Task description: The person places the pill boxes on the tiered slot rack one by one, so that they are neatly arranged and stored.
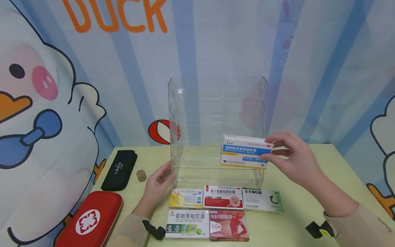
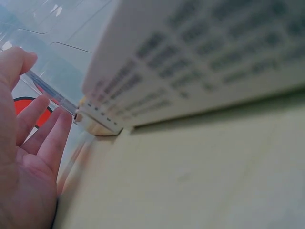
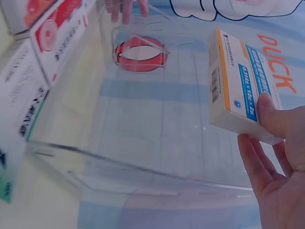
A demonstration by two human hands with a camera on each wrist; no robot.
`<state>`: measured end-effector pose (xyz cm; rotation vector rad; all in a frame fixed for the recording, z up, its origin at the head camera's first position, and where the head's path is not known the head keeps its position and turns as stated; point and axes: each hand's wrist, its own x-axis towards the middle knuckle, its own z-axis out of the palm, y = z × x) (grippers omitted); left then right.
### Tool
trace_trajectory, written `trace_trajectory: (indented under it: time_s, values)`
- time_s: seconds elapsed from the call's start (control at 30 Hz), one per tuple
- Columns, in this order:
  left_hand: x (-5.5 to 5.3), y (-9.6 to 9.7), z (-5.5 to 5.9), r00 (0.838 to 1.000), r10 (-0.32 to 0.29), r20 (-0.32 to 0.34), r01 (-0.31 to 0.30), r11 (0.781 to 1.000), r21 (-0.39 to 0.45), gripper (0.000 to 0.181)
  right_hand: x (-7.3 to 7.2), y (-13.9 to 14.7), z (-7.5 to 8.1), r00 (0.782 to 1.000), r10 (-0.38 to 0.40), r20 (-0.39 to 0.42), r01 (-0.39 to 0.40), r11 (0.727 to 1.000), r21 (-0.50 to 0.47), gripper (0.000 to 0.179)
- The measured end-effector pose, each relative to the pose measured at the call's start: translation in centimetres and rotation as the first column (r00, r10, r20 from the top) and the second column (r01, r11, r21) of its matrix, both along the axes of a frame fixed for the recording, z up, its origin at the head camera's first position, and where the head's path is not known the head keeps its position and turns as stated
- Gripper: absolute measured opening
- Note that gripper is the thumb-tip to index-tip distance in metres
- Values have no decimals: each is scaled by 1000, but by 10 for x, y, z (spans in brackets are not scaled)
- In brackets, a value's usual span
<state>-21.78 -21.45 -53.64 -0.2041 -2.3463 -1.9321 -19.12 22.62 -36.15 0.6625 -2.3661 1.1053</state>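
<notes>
My right hand [image 1: 293, 159] pinches a white, blue and yellow medicine box [image 1: 239, 156] by its right end, thumb on the printed front. In the head view the box overlaps the lower right of a clear tiered plastic rack [image 1: 197, 168]. The right wrist view shows the same medicine box [image 3: 236, 78] tilted, side panel and barcode visible. My left hand [image 1: 158, 185] is at the rack's lower left side, its fingertips right at the side panel. In the left wrist view that hand [image 2: 33, 148] has its fingers extended and thumb apart.
Flat medicine boxes lie before the rack: yellow [image 1: 186, 198], red-and-white [image 1: 223, 198], green-and-white [image 1: 262, 200], white with green [image 1: 187, 224] and red [image 1: 229, 225]. To the left are a black case [image 1: 119, 170], a cork [image 1: 141, 175] and a red first-aid case [image 1: 105, 202]. A printed curtain [image 1: 139, 68] hangs behind.
</notes>
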Motion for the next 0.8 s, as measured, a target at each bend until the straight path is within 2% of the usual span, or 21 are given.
trace_trajectory:
  time_s: [0.3, 0.53, 0.8]
  values:
    - [2, -1, -2, 1000, 3, -8, -2, 1000, 2, 59, -35, -40, 35, 992, 46, -117, -57, 994, -90, 37]
    - [2, -3, -3, 1000, -1, -24, 1, 1000, -1, 59, -60, -64, 51, 971, 45, -235, -65, 995, -78, 36]
    - [-1, -3, -3, 998, -33, -45, 33, 999, 4, 59, -90, -85, 73, 971, -16, -239, -8, 995, -97, 34]
